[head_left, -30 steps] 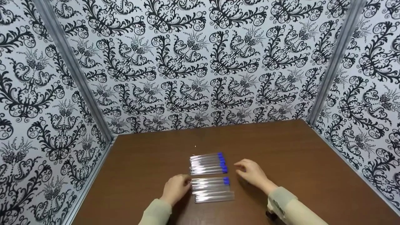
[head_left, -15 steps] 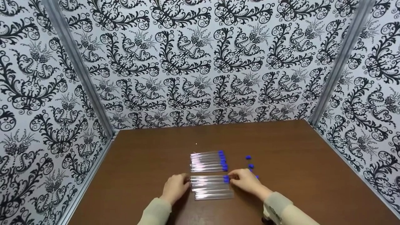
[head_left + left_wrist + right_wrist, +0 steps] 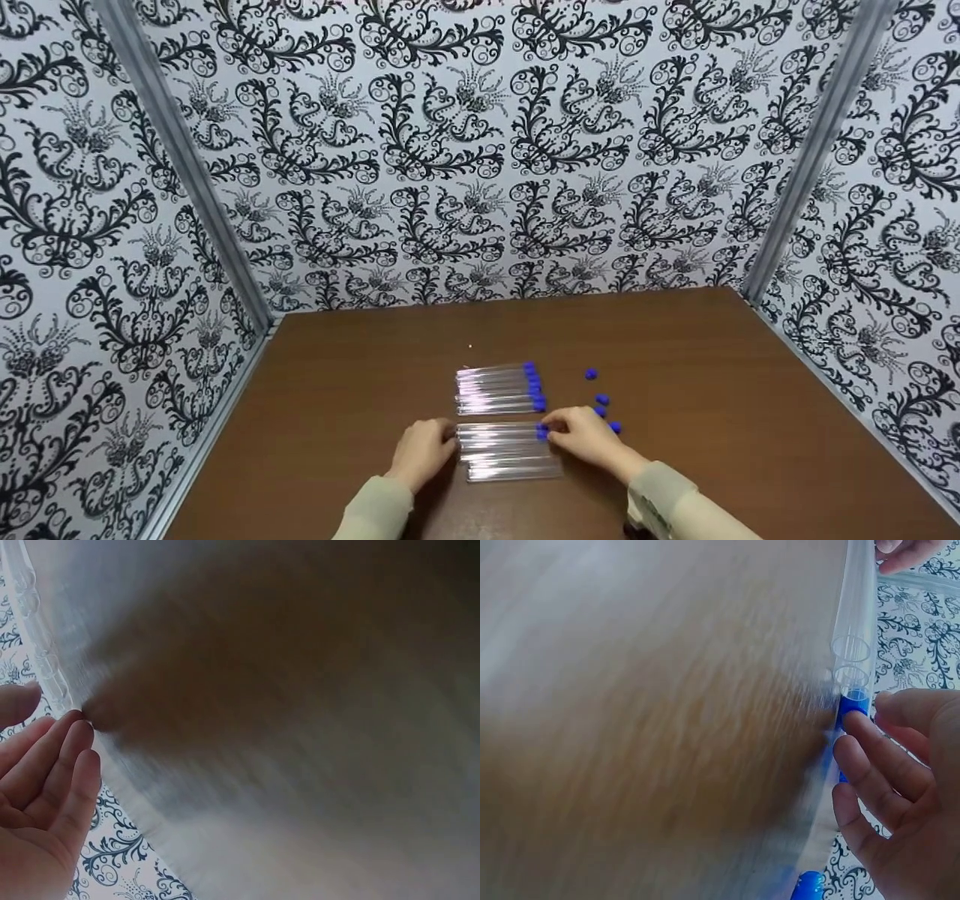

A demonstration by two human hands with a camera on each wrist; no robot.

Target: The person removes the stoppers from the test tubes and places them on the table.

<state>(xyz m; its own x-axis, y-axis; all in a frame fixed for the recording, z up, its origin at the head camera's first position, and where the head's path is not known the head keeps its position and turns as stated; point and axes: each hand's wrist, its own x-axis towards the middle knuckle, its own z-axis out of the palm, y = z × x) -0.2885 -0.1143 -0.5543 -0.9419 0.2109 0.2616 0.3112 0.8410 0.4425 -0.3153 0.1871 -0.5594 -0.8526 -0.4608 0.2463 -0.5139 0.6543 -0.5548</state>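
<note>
Clear test tubes lie side by side on the brown table in two groups. The farther group [image 3: 491, 390] has blue caps at its right ends. In the nearer group [image 3: 499, 450], the farther tubes carry blue caps [image 3: 541, 432], while the nearest tubes [image 3: 850, 649] show open ends. My right hand [image 3: 589, 435] pinches a blue cap [image 3: 853, 705] at a tube end between thumb and index finger, the other fingers loosely bent. My left hand [image 3: 421, 450] rests at the rounded tube ends [image 3: 49, 667], fingers [image 3: 64, 757] fairly straight, thumb apart.
Several loose blue caps [image 3: 602, 399] lie on the table [image 3: 360, 375] just beyond and beside my right hand. A tiny white speck [image 3: 470, 346] lies farther back. Patterned walls [image 3: 465, 150] with grey metal corner posts [image 3: 180, 165] enclose the table.
My right hand has moved left from beside the tubes onto a cap of the nearer group, bringing the loose caps into view. My left hand has stayed nearly in place.
</note>
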